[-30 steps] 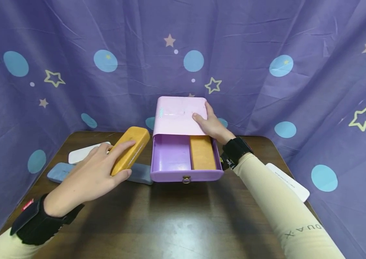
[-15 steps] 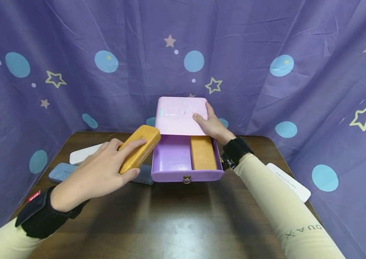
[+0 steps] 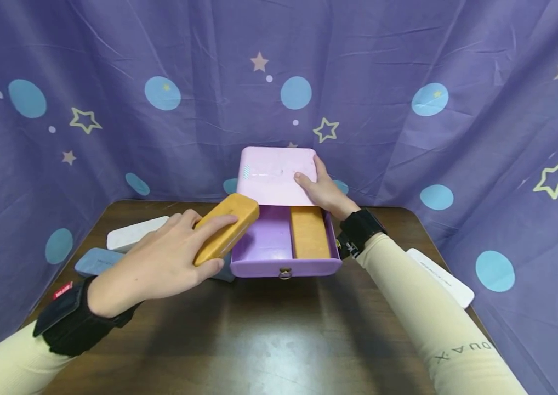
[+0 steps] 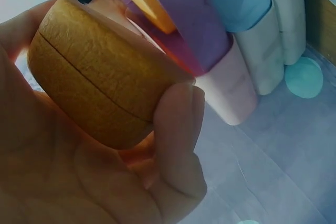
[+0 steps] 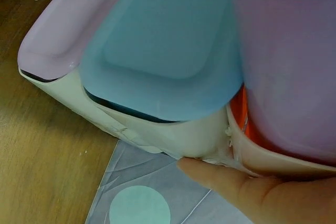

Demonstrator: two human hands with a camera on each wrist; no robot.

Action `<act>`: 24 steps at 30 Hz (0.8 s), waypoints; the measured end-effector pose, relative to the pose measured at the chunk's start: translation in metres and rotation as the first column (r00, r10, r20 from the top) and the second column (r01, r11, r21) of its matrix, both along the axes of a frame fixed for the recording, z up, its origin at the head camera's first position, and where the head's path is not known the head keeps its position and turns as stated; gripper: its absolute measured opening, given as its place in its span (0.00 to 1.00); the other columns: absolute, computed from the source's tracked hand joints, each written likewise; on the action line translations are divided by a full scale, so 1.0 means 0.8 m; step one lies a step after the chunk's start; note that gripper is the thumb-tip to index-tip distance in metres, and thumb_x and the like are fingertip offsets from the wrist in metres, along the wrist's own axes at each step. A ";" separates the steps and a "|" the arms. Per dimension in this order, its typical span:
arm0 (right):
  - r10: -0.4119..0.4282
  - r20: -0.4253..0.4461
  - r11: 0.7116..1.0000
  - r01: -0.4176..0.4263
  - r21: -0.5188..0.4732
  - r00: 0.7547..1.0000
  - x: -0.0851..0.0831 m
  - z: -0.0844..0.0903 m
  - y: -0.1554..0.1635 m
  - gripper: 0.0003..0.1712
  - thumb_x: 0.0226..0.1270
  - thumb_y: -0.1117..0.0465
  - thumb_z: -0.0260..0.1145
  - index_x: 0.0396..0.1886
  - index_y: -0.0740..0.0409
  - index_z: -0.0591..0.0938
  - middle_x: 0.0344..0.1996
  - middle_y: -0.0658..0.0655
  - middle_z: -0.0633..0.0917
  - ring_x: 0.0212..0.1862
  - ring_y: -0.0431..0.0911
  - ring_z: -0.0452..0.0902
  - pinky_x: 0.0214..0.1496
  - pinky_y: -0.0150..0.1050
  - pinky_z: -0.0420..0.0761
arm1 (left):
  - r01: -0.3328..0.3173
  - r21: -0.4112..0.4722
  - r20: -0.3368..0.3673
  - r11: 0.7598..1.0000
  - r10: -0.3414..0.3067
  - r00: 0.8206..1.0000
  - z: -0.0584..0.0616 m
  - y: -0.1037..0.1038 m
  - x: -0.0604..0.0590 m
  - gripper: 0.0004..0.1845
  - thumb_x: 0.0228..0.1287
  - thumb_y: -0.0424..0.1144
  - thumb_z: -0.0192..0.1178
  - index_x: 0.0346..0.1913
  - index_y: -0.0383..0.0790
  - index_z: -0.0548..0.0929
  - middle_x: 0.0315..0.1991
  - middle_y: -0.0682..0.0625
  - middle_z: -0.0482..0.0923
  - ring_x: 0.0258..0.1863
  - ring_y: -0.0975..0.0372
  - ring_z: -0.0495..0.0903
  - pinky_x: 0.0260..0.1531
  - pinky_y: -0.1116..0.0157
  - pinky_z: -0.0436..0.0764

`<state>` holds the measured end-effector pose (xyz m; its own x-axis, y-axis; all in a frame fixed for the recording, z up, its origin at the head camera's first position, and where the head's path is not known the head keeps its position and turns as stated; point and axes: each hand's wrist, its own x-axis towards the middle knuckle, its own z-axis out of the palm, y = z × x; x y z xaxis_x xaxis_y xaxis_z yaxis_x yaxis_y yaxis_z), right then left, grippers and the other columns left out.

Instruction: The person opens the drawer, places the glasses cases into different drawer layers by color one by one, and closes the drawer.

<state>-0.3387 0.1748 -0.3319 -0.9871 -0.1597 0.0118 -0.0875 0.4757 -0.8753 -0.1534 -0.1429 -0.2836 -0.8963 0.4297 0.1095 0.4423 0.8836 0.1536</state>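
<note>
My left hand (image 3: 160, 266) holds an orange glasses case (image 3: 229, 227) tilted between thumb and fingers, its far end overlapping the drawer's left edge in the head view. Its leathery surface and dark seam show in the left wrist view. A purple drawer (image 3: 254, 269) stands pulled out of the pink-topped drawer organizer (image 3: 271, 175). Inside it, on the right, lies another orange case (image 3: 309, 236); purple floor shows on the left. My right hand (image 3: 325, 195) grips the organizer's right side, thumb on top. A blue drawer (image 5: 163, 45) below is closed.
A white case (image 3: 133, 233) and a blue case (image 3: 92, 261) lie on the table's left. A grey-blue case (image 3: 223, 273) is mostly hidden behind my left hand. At right is a white flat box (image 3: 442, 277). A patterned curtain (image 3: 368, 109) surrounds the table.
My left hand has carried the orange glasses case to the right, from beside the organizer to over the drawer's left edge. The right hand and organizer stay in place.
</note>
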 end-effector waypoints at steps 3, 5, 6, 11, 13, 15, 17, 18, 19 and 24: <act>-0.011 -0.004 1.000 0.011 0.010 1.000 -0.001 0.000 0.000 0.54 0.82 0.42 0.56 0.88 0.49 0.34 0.87 0.63 0.44 0.85 0.55 0.44 0.85 0.51 0.45 | 0.025 -0.004 0.001 1.000 -0.025 1.000 0.002 0.006 0.000 0.40 0.67 0.58 0.65 0.81 0.73 0.63 0.51 0.47 0.74 0.44 0.56 0.73 0.28 0.62 0.73; -0.010 -0.004 1.000 0.010 0.015 1.000 0.000 0.000 0.000 0.54 0.82 0.42 0.56 0.88 0.49 0.33 0.87 0.63 0.44 0.84 0.55 0.45 0.85 0.51 0.45 | 0.034 -0.011 0.003 0.999 -0.034 0.999 0.003 0.011 -0.001 0.40 0.67 0.59 0.65 0.80 0.73 0.64 0.51 0.48 0.74 0.43 0.57 0.73 0.29 0.62 0.73; -0.007 -0.005 1.000 0.007 0.013 1.000 0.000 0.000 -0.001 0.54 0.82 0.42 0.56 0.88 0.49 0.33 0.87 0.63 0.44 0.84 0.55 0.45 0.85 0.51 0.45 | 0.036 -0.015 0.006 0.999 -0.036 0.999 0.004 0.013 -0.001 0.40 0.67 0.59 0.65 0.80 0.73 0.64 0.52 0.48 0.74 0.43 0.57 0.73 0.29 0.62 0.73; 0.006 -0.005 1.000 -0.006 -0.007 1.000 -0.002 -0.001 0.001 0.54 0.82 0.42 0.57 0.88 0.50 0.33 0.87 0.63 0.43 0.85 0.54 0.44 0.86 0.51 0.44 | 0.056 -0.034 0.041 0.998 -0.054 0.998 0.011 0.025 -0.005 0.38 0.66 0.59 0.64 0.80 0.71 0.67 0.50 0.48 0.75 0.43 0.57 0.73 0.30 0.61 0.74; 0.004 -0.005 1.000 -0.004 -0.013 1.000 -0.002 -0.002 0.002 0.54 0.82 0.42 0.57 0.88 0.49 0.33 0.87 0.62 0.43 0.85 0.54 0.43 0.86 0.50 0.43 | 0.067 -0.042 0.061 0.997 -0.065 0.996 0.014 0.029 -0.007 0.38 0.66 0.58 0.64 0.79 0.70 0.68 0.50 0.47 0.75 0.43 0.56 0.73 0.30 0.61 0.74; -0.001 -0.004 1.000 0.001 -0.015 1.000 -0.001 -0.001 0.002 0.54 0.82 0.42 0.58 0.88 0.49 0.33 0.87 0.62 0.43 0.85 0.53 0.43 0.86 0.50 0.43 | 0.076 -0.047 0.086 0.996 -0.072 0.994 0.017 0.032 -0.009 0.38 0.66 0.58 0.64 0.79 0.70 0.68 0.50 0.47 0.75 0.43 0.56 0.73 0.29 0.60 0.74; -0.003 -0.001 1.000 0.003 -0.012 1.000 0.000 -0.001 0.002 0.54 0.82 0.42 0.57 0.88 0.48 0.34 0.87 0.62 0.44 0.85 0.53 0.44 0.86 0.49 0.43 | 0.078 -0.061 0.108 0.995 -0.071 0.992 0.020 0.035 -0.012 0.38 0.66 0.58 0.64 0.79 0.71 0.67 0.49 0.47 0.74 0.43 0.56 0.73 0.28 0.60 0.74; -0.004 0.000 1.000 0.004 -0.010 1.000 0.000 0.000 0.002 0.54 0.82 0.42 0.57 0.88 0.48 0.34 0.87 0.62 0.44 0.84 0.53 0.44 0.86 0.50 0.44 | 0.080 -0.069 0.119 0.994 -0.071 0.990 0.022 0.036 -0.013 0.38 0.66 0.58 0.64 0.79 0.71 0.67 0.48 0.47 0.74 0.43 0.56 0.73 0.28 0.60 0.74; -0.002 0.003 1.000 0.002 -0.008 1.000 0.000 0.000 0.001 0.54 0.82 0.42 0.57 0.88 0.48 0.34 0.87 0.62 0.44 0.84 0.54 0.45 0.86 0.50 0.44 | 0.080 -0.078 0.131 0.994 -0.070 0.989 0.023 0.037 -0.015 0.38 0.66 0.57 0.64 0.79 0.71 0.67 0.48 0.47 0.74 0.43 0.56 0.73 0.28 0.60 0.74; 0.001 0.005 1.000 -0.001 0.008 1.000 -0.001 0.000 0.001 0.54 0.82 0.42 0.57 0.88 0.48 0.33 0.87 0.62 0.43 0.84 0.54 0.45 0.85 0.51 0.45 | 0.087 -0.115 0.177 0.990 -0.066 0.982 0.032 0.046 -0.021 0.39 0.65 0.57 0.63 0.80 0.71 0.66 0.44 0.48 0.73 0.42 0.56 0.72 0.28 0.60 0.73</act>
<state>-0.3392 0.1754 -0.3316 -0.9869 -0.1612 0.0056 -0.0837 0.4822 -0.8721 -0.1705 -0.1062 -0.2581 -0.8612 0.4981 -0.1011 0.4854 0.8650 0.1270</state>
